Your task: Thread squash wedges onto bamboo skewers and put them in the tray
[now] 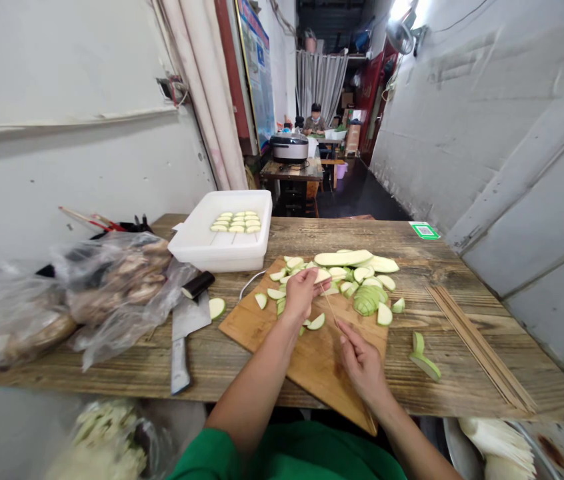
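Observation:
My left hand point(302, 293) pinches a pale zucchini slice point(322, 276) above the wooden cutting board point(252, 321). In my right hand point(362, 357) is a thin bamboo skewer point(329, 303), held near its lower end. Its upper end meets the slice; whether the tip has pierced it I cannot tell. Many half-round green-edged zucchini slices point(385, 314) lie loose on the board around my hands. Behind them rest long, pale cut zucchini pieces point(343, 259). A fanned stack of slices point(368, 299) sits right of my left hand.
A white plastic tub point(219, 261) holds skewered slices point(237, 222). A cleaver point(189, 320) lies left of the board, beside plastic bags point(117, 280). Loose skewers point(482, 347) lie at the right. Farther back, a person point(315, 122) sits behind a table with a cooker point(289, 147).

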